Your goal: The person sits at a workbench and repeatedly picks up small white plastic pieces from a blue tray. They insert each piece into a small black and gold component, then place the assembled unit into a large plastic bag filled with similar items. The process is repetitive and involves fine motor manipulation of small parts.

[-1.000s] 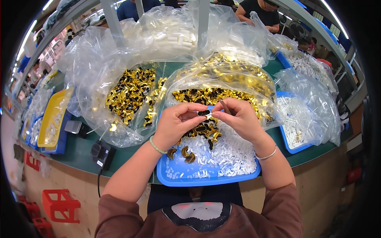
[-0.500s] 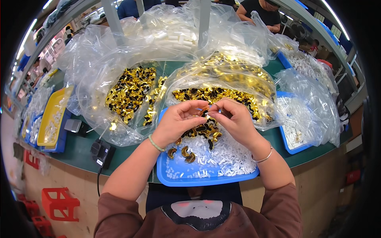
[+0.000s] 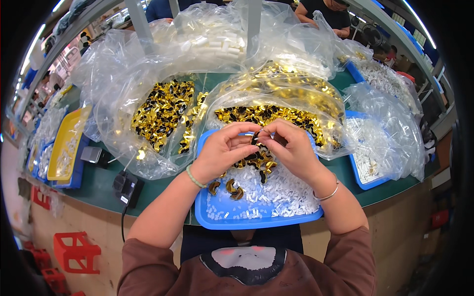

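Observation:
Both hands meet above the far part of a blue tray (image 3: 232, 223). Between the fingertips of my left hand (image 3: 224, 149) is a small curved black-and-gold piece (image 3: 255, 138), held in a pinch. My right hand (image 3: 289, 145) pinches at the same spot; a tiny white bit shows at its fingertips, too small to name. Beneath the hands lies a heap of black-and-gold pieces (image 3: 261, 165). Many small white pieces (image 3: 291, 195) cover the tray's right side, and a few loose curved gold pieces (image 3: 234, 189) rest at its left.
Clear plastic bags of gold-and-black pieces (image 3: 165, 111) spread beyond the tray on the green table (image 3: 98, 190). A blue tray of white pieces (image 3: 368, 167) stands at right, a yellow tray (image 3: 66, 148) at left. Near it sits a black device (image 3: 127, 189) with a cable. Another person (image 3: 328, 17) works at far right.
Both hands stay over the tray with only small finger shifts. The black-and-gold piece between the fingertips shows more plainly now.

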Motion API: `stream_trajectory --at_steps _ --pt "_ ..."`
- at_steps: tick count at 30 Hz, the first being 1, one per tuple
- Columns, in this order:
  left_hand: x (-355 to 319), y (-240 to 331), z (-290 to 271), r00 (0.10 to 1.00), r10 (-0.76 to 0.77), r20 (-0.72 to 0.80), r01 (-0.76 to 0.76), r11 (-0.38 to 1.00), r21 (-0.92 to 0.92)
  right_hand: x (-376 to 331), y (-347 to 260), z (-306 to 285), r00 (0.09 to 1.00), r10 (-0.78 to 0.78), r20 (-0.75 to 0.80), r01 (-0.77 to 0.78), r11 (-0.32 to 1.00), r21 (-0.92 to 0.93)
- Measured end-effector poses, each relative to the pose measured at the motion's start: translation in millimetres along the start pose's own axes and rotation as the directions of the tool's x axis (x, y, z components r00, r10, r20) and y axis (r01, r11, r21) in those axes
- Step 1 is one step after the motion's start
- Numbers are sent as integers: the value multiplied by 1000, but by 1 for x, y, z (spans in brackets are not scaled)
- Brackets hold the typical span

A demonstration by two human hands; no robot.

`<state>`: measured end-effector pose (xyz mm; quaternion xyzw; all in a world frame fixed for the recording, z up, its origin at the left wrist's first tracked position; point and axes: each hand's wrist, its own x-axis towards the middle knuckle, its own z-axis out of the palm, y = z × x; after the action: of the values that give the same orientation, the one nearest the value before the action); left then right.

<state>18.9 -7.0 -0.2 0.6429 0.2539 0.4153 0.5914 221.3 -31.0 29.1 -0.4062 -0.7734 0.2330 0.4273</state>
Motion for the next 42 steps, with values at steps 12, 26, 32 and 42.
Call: stream_trajectory --at_steps 12,26,32,42 --pt "-1 2 2 999 -17 -27 17 1000 -24 -1 1 5 980 -182 -82 176 981 -76" --pt "1 1 4 1000 -13 -23 12 999 -39 -1 0 7 986 -142 -82 136 988 -76" --pt "0 2 7 1000 -3 -13 3 998 -56 -2 2 9 971 -206 -120 186 970 -158" --pt "-1 3 5 1000 -4 1 4 1000 -27 -4 -1 10 976 -161 -150 138 979 -149"
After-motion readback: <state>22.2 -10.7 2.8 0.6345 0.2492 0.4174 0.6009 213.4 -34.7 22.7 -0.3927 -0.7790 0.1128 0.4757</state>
